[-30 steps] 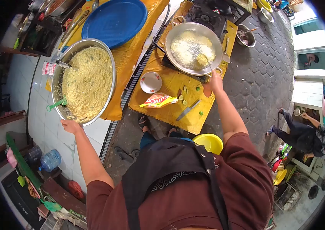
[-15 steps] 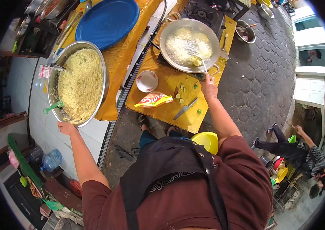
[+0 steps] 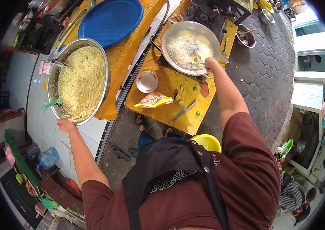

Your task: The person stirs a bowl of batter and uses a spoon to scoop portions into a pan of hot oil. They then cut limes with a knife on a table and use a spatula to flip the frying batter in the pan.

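Observation:
My left hand [image 3: 66,125] is closed on the near rim of a large metal bowl [image 3: 107,73], tilted in view and filled with lumpy yellow batter [image 3: 86,78]. A green-handled utensil [image 3: 53,104] and a dark-handled one [image 3: 58,63] rest in the batter. My right hand [image 3: 210,64] is wrapped round the handle of a spoon [image 3: 198,61] at the near right side of a wide wok [image 3: 165,45]. A little yellow batter clings around the spoon's head. Pale foam [image 3: 187,48] bubbles on the oil in the wok.
On the yellow-covered table [image 3: 147,117] lie a white bowl [image 3: 147,82], a packet [image 3: 154,100], a knife [image 3: 184,110] and cut limes [image 3: 181,102]. A blue tray [image 3: 110,21] sits beyond the metal bowl. Below the table edge is a yellow basin [image 3: 207,143]. A person [image 3: 291,193] is at the right.
My right hand has shifted slightly up in the view, over the wok's rim. Less batter shows at the spoon. The person at the right has moved lower in view. My left hand keeps its hold.

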### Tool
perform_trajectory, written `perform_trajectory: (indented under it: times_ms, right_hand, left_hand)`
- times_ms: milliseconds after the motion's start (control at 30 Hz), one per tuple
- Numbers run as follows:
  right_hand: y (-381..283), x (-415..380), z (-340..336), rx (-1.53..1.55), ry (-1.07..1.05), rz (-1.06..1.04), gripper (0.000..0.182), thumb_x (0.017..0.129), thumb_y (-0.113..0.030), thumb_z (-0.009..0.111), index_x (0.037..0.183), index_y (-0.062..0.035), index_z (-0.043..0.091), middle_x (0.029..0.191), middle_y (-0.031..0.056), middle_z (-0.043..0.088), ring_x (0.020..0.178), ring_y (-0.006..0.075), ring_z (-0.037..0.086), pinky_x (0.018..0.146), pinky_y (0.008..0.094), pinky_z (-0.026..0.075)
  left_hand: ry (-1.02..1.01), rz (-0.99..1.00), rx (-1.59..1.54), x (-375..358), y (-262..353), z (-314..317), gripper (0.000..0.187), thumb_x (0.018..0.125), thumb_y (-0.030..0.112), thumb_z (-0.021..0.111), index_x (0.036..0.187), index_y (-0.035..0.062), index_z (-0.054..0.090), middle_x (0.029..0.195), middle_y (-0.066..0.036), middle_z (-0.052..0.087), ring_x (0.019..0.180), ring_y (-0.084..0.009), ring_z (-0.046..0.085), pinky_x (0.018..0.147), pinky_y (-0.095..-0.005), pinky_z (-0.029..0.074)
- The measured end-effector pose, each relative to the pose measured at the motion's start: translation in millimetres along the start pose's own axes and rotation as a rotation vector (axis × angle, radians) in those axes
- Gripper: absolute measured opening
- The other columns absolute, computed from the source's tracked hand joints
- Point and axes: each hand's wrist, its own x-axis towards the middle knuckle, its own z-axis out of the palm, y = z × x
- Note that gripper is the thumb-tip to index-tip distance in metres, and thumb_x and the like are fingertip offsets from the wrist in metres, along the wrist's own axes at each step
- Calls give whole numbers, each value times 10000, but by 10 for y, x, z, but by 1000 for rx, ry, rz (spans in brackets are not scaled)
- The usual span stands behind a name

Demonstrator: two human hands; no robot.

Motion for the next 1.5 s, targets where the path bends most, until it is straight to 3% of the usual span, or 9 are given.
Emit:
perform_trajectory:
  times_ms: [67, 500, 600, 700, 800, 867, 1000, 1167, 1500]
  right_hand:
    - [-178, -182, -125, -285, 48, -40, 94, 756, -87, 475, 688, -93, 539, 574, 54, 489, 473, 178, 448, 416, 329, 323]
    - [-283, -392, 190, -968, -69, -351, 82, 692, -112, 559, 640, -95, 620, 696, 51, 619, 633, 183, 580, 547, 297, 447]
    - [-784, -1183, 211, -731, 117, -50, 123, 698, -140, 578, 788, -111, 656, 817, 92, 642, 735, 200, 620, 625, 316, 488]
    - [-759, -1364, 547, 154, 471, 221, 293, 730, -89, 556, 1022, -85, 583, 906, 110, 609, 776, 246, 619, 612, 339, 498]
    - [-861, -1711, 561, -134, 568, 137, 345, 834, -80, 409, 1171, -21, 450, 959, 164, 557, 799, 313, 607, 616, 388, 500]
    - [-830, -1773, 599, -193, 610, 113, 532, 772, -20, 506, 1274, -50, 333, 993, 122, 503, 790, 294, 610, 596, 350, 503]
    - [-765, -1847, 625, -190, 634, 95, 596, 758, -41, 542, 1299, -51, 291, 1029, 134, 486, 787, 285, 609, 600, 360, 503]
    - [-726, -1888, 670, -131, 607, 103, 765, 712, -168, 652, 1326, -34, 214, 1169, 181, 446, 880, 295, 587, 668, 362, 498]
    - [-983, -2140, 552, -17, 574, 199, 772, 688, -200, 684, 1299, -22, 248, 1221, 215, 415, 964, 321, 548, 754, 368, 477]
  left_hand:
    - [7, 2, -1, -16, 15, -3, 520, 911, 366, 307, 1119, -71, 497, 1091, -243, 535, 952, -383, 527, 812, -404, 418]
    - [23, 10, 31, -14, -10, 9, 548, 908, 398, 284, 1113, -57, 512, 1063, -266, 540, 961, -404, 519, 797, -434, 429]
    - [9, -31, -14, -17, 4, 12, 551, 905, 397, 285, 1102, -63, 516, 1054, -273, 540, 949, -412, 522, 795, -442, 433]
    - [2, -17, -25, 11, -13, 14, 547, 902, 393, 291, 1092, -64, 525, 1051, -277, 539, 933, -412, 528, 789, -443, 435]
    - [9, -14, -41, 45, -59, 37, 546, 900, 391, 295, 1087, -65, 528, 1052, -278, 537, 924, -413, 530, 789, -442, 435]
    - [8, -23, -47, 45, -58, 35, 546, 900, 392, 294, 1089, -63, 528, 1052, -278, 538, 924, -413, 530, 789, -441, 436]
    - [7, -60, -33, -47, 78, -11, 542, 899, 394, 297, 1095, -56, 527, 1047, -276, 541, 925, -410, 531, 788, -440, 437]
    - [14, -13, 26, -24, 41, -4, 542, 901, 392, 288, 1099, -55, 522, 1039, -298, 520, 927, -423, 521, 782, -455, 434]
    - [-60, -1, -70, 38, -70, 61, 544, 906, 400, 253, 1125, -34, 495, 1013, -311, 491, 964, -438, 463, 830, -475, 370]
